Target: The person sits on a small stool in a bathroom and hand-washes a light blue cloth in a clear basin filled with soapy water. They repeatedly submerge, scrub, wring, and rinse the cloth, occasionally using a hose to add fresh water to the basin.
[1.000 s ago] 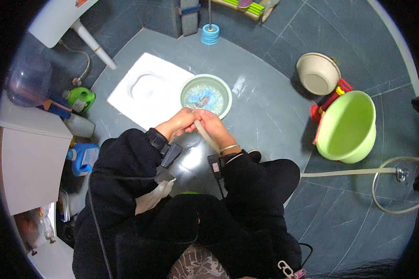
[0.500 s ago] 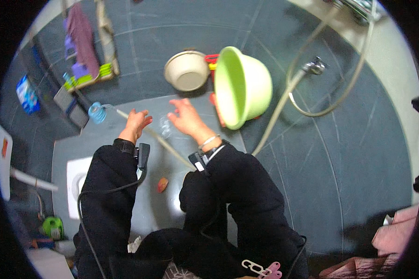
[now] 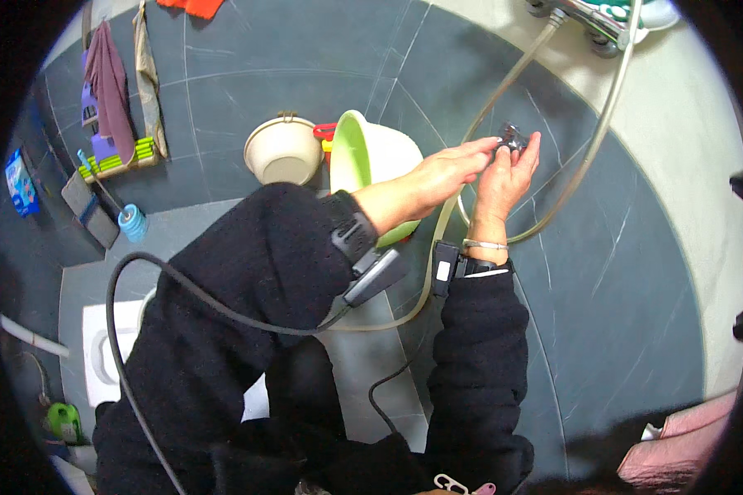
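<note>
Both hands are raised together at a small, dark, shiny wall tap on the right. My left hand reaches across from the left with its fingers stretched out; their tips come up against the right hand and the tap. My right hand points upward, palm showing and fingers apart, with the tap just behind or between its fingertips. Whether either hand touches the tap, I cannot tell. A pale hose runs beneath the left hand. Partly behind the left forearm stands a light green basin, tilted on its side.
A cream basin leans against the dark tiled wall. At left are hanging cloths, a blue toilet brush and a white squat toilet. A shower mixer with looping hose sits at upper right; pink fabric lies lower right.
Both hands have moved right and up, from over the floor to the wall tap. My left arm now crosses in front of the green basin. The view has shifted to the right.
</note>
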Demonstrator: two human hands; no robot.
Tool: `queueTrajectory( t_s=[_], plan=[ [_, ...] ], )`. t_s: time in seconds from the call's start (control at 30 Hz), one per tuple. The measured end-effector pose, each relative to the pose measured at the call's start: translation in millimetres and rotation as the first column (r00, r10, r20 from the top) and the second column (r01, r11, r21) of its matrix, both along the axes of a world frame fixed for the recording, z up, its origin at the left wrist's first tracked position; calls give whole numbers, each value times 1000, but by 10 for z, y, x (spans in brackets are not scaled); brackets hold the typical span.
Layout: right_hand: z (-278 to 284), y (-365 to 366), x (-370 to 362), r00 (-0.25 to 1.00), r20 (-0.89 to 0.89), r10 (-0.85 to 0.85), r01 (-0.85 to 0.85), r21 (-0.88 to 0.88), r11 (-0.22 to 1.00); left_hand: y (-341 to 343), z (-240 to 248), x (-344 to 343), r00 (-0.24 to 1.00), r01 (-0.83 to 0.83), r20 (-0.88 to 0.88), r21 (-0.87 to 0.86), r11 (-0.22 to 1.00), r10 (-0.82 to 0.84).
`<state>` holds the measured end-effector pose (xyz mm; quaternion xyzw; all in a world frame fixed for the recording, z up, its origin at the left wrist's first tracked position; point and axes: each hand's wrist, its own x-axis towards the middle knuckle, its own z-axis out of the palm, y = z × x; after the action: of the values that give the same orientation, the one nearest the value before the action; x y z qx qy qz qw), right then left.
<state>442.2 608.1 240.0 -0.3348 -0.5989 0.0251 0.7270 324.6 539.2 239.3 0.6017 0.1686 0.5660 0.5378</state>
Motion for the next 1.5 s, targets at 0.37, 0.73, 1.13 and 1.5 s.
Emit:
queueTrajectory(
  t_s=[0.37,0.73,1.13,1.5],
  plan=[
    [-199,155,-695,824,353,-442,357,282,890,-871,-1783,-2228,783,-612,-293,-201,765,549],
    [-3495,-2049,-4279,220,405,888,-308,-834,457,-4277,-4810,-3433,284,-955,-958,-279,103,35],
    [-5835,-3526,-4642,-296,512,806,-50,-851,522,-4696,-5058,-3158,61,-953,-983,-109,284,-174],
    [-6048,-4201,-4133,-559,445,699,-116,-877,466,-5054,-5077,-2377,208,-926,-968,-240,292,-139]
  ],
)
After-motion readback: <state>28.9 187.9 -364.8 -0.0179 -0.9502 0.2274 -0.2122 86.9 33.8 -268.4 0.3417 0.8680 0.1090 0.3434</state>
